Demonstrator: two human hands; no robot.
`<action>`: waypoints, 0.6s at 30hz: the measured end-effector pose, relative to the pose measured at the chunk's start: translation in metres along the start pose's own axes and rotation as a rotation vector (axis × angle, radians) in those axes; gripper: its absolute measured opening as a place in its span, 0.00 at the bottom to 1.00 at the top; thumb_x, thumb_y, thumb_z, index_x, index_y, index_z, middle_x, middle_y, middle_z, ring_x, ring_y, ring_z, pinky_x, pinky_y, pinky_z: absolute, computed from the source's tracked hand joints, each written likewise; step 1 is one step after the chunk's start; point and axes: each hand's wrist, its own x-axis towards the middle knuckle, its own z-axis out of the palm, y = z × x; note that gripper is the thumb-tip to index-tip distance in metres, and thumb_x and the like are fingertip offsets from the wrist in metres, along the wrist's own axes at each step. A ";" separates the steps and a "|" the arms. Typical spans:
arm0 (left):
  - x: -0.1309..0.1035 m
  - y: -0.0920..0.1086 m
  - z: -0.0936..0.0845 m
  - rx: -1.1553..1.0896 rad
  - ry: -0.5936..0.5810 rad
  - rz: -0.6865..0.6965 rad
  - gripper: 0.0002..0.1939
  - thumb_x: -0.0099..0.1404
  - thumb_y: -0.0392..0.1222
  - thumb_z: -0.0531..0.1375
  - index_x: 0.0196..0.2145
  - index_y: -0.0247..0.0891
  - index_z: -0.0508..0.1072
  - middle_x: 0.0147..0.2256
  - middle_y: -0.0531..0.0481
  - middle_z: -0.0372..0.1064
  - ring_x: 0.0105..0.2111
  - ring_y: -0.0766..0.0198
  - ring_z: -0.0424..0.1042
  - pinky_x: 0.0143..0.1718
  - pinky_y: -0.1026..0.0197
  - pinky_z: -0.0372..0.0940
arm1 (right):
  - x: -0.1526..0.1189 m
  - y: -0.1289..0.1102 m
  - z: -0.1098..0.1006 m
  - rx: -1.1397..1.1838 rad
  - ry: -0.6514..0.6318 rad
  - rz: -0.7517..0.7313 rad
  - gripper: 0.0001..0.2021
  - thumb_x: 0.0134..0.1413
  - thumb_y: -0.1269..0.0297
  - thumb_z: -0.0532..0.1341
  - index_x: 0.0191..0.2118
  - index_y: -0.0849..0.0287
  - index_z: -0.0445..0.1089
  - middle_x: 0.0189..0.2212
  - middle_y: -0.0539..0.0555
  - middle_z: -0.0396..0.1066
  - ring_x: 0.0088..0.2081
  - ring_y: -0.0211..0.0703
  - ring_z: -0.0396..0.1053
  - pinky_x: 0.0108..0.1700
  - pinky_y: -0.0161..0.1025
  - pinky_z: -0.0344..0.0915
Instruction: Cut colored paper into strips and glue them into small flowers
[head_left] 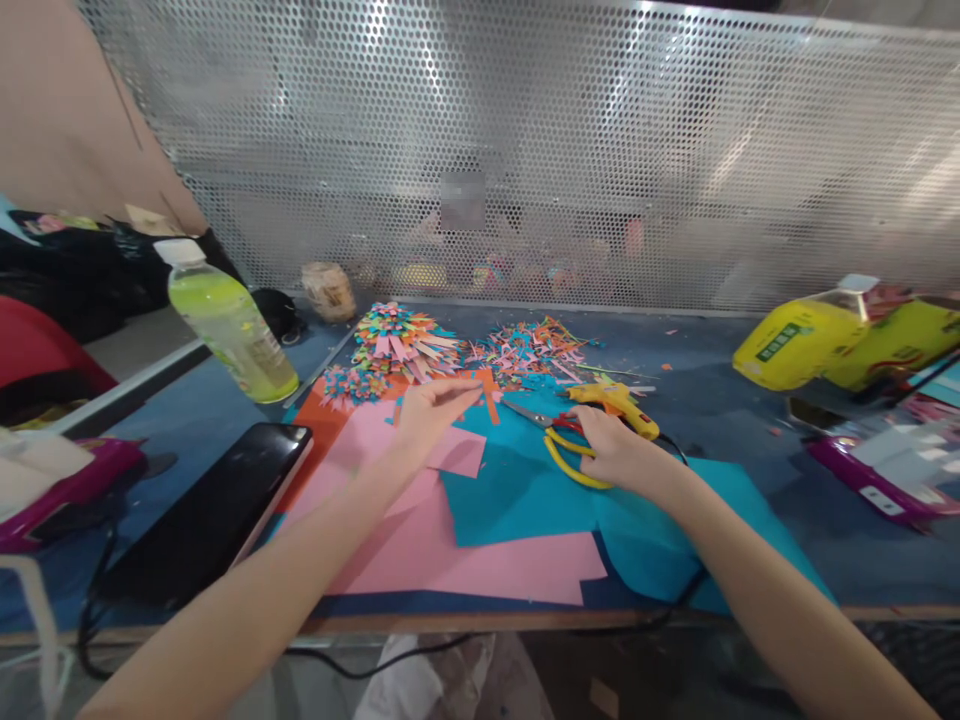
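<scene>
My left hand (431, 408) is closed in a pinch at the middle of the table. A piece of orange paper (492, 400) with narrow cut strips shows at its fingertips. My right hand (606, 442) is wrapped round the handles of a pair of scissors (562, 447), yellow and red. Their blades point left toward the orange paper, and whether they touch it I cannot tell. Below both hands lie blue paper (517, 500) and pink paper (465, 570), overlapping. A yellow glue gun (619, 402) rests just behind my right hand.
Behind my hands stand a cone of curled paper strips (397, 345) and a pile of loose strips (532, 348). To the left are a green drink bottle (232, 325) and a black phone (210, 505). Yellow bottles (795, 340) lie right. A perforated metal panel (570, 150) closes the back.
</scene>
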 end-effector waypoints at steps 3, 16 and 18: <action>0.005 0.005 -0.009 0.049 0.054 0.106 0.11 0.50 0.42 0.63 0.33 0.38 0.77 0.30 0.49 0.75 0.29 0.64 0.70 0.30 0.64 0.63 | -0.001 -0.002 -0.002 0.045 0.021 0.005 0.15 0.40 0.72 0.57 0.39 0.64 0.59 0.28 0.59 0.67 0.28 0.44 0.65 0.26 0.35 0.58; 0.007 0.004 -0.011 0.199 0.028 0.229 0.10 0.52 0.42 0.61 0.32 0.38 0.77 0.33 0.49 0.76 0.35 0.60 0.72 0.37 0.62 0.65 | -0.003 -0.017 -0.013 0.176 0.041 0.048 0.32 0.40 0.42 0.58 0.46 0.62 0.55 0.33 0.60 0.67 0.34 0.51 0.68 0.30 0.37 0.62; 0.006 0.005 -0.011 0.215 0.017 0.241 0.09 0.52 0.42 0.61 0.32 0.39 0.77 0.32 0.49 0.76 0.36 0.60 0.72 0.37 0.61 0.66 | -0.003 -0.017 -0.014 0.186 0.012 0.040 0.32 0.40 0.42 0.57 0.45 0.62 0.55 0.33 0.60 0.68 0.33 0.50 0.68 0.30 0.37 0.62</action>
